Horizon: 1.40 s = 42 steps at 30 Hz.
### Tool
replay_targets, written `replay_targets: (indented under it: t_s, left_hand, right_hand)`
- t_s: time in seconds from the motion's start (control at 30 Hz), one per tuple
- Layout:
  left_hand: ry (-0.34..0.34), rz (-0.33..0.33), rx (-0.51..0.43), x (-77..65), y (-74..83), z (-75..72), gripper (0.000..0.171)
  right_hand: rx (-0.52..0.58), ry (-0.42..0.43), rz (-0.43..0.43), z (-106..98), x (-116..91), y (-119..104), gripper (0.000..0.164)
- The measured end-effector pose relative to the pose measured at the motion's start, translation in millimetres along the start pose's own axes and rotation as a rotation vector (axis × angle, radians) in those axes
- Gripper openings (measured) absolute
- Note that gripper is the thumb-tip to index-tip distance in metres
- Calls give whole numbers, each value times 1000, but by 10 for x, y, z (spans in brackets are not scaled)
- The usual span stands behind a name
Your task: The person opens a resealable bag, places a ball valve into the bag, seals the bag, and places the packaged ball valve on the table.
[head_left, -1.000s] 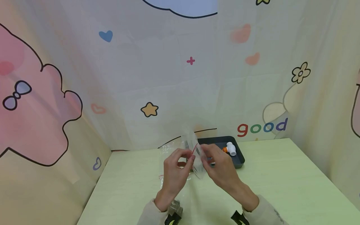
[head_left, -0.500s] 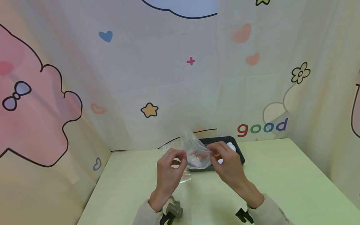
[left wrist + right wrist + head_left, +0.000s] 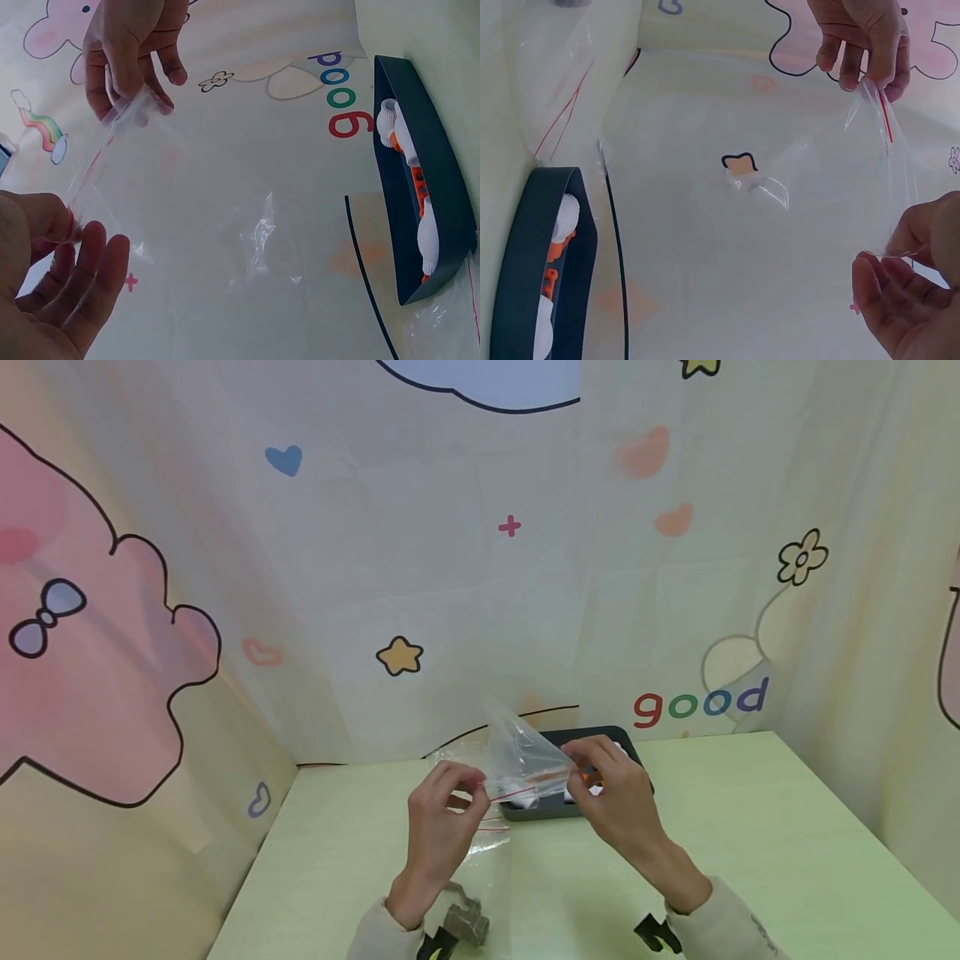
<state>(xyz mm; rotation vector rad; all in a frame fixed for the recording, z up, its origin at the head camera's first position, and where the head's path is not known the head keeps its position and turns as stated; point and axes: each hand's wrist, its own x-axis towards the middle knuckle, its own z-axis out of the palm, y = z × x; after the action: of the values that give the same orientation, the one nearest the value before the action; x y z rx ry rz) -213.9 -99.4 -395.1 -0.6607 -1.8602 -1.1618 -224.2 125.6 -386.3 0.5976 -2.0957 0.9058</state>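
A clear zip-lock bag [image 3: 521, 752] with a red seal line hangs stretched between both hands above the table. At one end of its mouth, my left hand [image 3: 444, 814] pinches the plastic between thumb and index finger. My right hand [image 3: 621, 789] pinches the other end the same way. In the left wrist view, the bag [image 3: 202, 217] is held mouth edge toward me, with nothing visible inside. Behind it stands a dark tray [image 3: 536, 814] with white and orange plastic parts [image 3: 427, 236], partly hidden by the bag and right hand.
More clear zip-lock bags [image 3: 491, 837] with red lines lie on the table left of the tray. A grey-brown fitting-like object [image 3: 467, 923] sits near my left wrist, its kind unclear. A printed curtain [image 3: 450, 568] closes off the back.
My hands have moved apart, left hand to the left and right hand to the right. The bag, earlier bunched and edge-on between them, is now spread out along its mouth.
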Motion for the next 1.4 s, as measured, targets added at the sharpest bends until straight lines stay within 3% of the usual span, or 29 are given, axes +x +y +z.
replay_targets:
  t_s: [0.27, 0.5, 1.03, 1.23, 1.4]
  left_hand:
    - [-41, -61, -36, -22, 19, -34, 25]
    - [-81, -89, -86, -13, 54, -65, 13]
    - [-35, -83, -71, -36, 64, -89, 16]
    - [-13, -51, -54, -44, 44, -105, 19]
    - [-18, -68, -34, -42, 32, -151, 19]
  right_hand:
    - [-4, -40, 16, 29, -31, -25, 26]
    - [25, -75, -8, 50, -58, -31, 23]
    - [105, -239, 5, 68, -134, -114, 22]
    - [114, -250, -15, 36, -124, -143, 22]
    - [106, -231, -44, -13, -57, -114, 22]
